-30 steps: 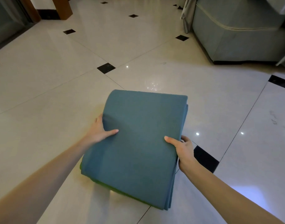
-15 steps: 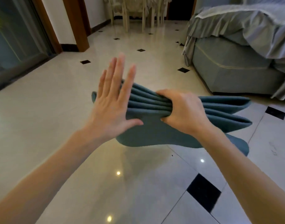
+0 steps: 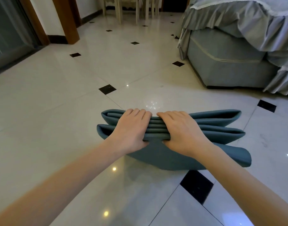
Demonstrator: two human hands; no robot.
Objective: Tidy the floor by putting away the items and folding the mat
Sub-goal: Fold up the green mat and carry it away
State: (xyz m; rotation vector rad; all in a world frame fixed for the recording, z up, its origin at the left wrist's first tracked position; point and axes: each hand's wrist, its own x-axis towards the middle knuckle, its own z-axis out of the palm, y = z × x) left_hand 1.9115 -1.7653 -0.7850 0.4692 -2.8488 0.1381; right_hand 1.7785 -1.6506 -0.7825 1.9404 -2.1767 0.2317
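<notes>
Both hands, the left hand (image 3: 130,131) and right hand (image 3: 183,132), are clamping the folded mat (image 3: 221,126) at its middle above the floor (image 3: 58,119), so squeezing evenly should be keeping the loose ends either side from fanning.

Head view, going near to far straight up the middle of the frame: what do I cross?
Black floor tile → folded mat held by left hand and right hand → bare glossy floor → chair legs at the far end.
</notes>
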